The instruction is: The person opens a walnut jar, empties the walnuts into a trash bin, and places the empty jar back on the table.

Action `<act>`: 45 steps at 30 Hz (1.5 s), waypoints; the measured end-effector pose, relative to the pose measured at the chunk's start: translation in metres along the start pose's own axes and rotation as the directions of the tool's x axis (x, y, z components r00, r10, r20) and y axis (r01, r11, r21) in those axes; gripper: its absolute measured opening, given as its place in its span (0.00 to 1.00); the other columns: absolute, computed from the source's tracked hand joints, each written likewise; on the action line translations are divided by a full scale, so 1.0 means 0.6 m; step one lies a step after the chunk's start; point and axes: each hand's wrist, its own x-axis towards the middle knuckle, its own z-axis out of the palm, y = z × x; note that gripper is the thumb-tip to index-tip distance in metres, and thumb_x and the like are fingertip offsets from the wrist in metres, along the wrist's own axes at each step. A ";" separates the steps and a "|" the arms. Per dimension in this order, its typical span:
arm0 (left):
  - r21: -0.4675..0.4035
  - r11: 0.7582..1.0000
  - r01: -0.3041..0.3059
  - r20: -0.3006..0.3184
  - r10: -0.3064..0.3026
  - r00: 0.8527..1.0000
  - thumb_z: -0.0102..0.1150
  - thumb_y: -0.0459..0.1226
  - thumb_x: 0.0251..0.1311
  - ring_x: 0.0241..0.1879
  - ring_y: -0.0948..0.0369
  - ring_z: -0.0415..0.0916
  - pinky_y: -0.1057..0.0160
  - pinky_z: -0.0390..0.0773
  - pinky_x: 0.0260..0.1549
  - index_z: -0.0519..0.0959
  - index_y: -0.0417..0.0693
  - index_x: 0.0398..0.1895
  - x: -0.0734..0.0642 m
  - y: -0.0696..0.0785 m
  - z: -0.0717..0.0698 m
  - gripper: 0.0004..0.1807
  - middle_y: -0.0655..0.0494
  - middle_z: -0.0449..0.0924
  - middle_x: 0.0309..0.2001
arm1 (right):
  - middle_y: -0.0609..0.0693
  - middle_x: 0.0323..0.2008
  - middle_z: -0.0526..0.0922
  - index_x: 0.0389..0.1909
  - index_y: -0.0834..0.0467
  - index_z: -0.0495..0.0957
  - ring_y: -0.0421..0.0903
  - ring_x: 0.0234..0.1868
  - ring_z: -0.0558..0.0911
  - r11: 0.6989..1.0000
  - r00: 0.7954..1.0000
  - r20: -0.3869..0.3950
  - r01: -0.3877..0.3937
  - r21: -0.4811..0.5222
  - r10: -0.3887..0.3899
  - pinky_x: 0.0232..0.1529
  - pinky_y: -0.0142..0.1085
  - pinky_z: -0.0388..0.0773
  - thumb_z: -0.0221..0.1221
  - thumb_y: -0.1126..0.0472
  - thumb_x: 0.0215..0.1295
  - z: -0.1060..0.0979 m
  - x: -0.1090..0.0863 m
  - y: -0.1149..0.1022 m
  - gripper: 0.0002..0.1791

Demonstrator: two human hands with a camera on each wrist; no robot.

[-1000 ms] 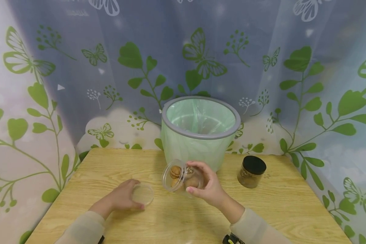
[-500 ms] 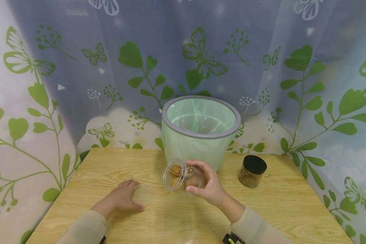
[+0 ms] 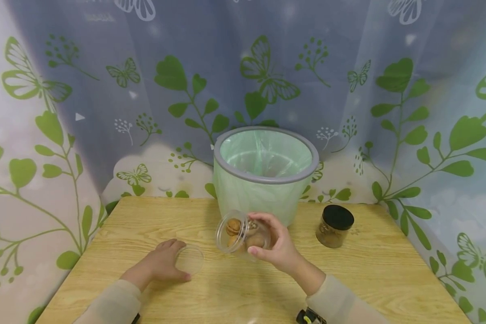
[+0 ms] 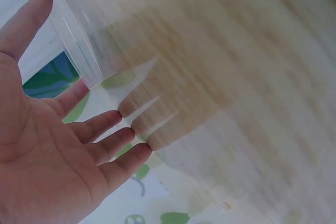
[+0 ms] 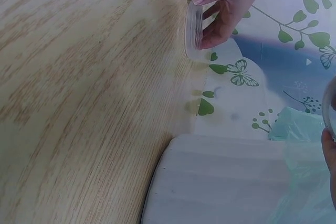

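Observation:
My right hand (image 3: 277, 245) grips a clear plastic jar (image 3: 247, 254), which is tipped with its uncovered mouth toward the left. Several walnuts (image 3: 233, 227) lie inside it. In the head view the jar overlaps the lower front of the bin. Flat on the table to the left is a clear round lid (image 3: 192, 260). My left hand (image 3: 164, 261) holds the lid across its rim, thumb at the near side and index finger at the far side. In the left wrist view the other fingertips (image 4: 140, 149) touch the tabletop. Only the edge of the right hand (image 5: 329, 153) shows in the right wrist view.
A bin with a grey rim (image 3: 267, 180) and a pale green liner stands at the back middle of the wooden table (image 3: 154, 216). To its right is a jar with a black lid (image 3: 338, 218) and brown contents. A leaf-patterned curtain (image 3: 178, 148) hangs close behind.
Both hands, the tilted jar and the lid stay practically where they were. The head view shifts only slightly.

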 end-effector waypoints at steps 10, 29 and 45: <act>-0.008 1.000 -0.007 0.008 0.007 1.000 0.80 0.57 0.40 0.69 0.30 0.56 0.27 0.60 0.59 0.67 0.38 0.69 -0.001 0.004 -0.005 0.55 0.29 0.61 0.70 | 0.47 0.64 0.74 0.62 0.75 0.65 0.43 0.63 0.73 1.000 1.000 0.000 0.011 0.004 -0.011 0.63 0.32 0.69 0.70 0.58 0.62 -0.002 0.002 -0.001 0.37; -0.019 0.997 -0.080 -0.048 0.079 0.996 0.79 0.57 0.43 0.67 0.32 0.61 0.30 0.61 0.62 0.66 0.38 0.70 -0.008 0.011 -0.020 0.55 0.32 0.65 0.68 | 0.49 0.64 0.73 0.61 0.75 0.66 0.44 0.66 0.71 0.997 0.997 0.016 0.071 -0.038 -0.070 0.68 0.35 0.64 0.70 0.55 0.62 -0.006 0.004 -0.001 0.37; 0.012 0.979 -0.204 -0.159 0.203 0.966 0.65 0.54 0.63 0.64 0.38 0.68 0.37 0.68 0.61 0.70 0.40 0.67 -0.009 0.027 -0.048 0.37 0.40 0.73 0.64 | 0.54 0.65 0.73 0.62 0.73 0.66 0.47 0.66 0.71 0.997 0.998 0.018 0.062 -0.053 -0.061 0.68 0.36 0.64 0.71 0.56 0.62 -0.011 0.001 -0.004 0.37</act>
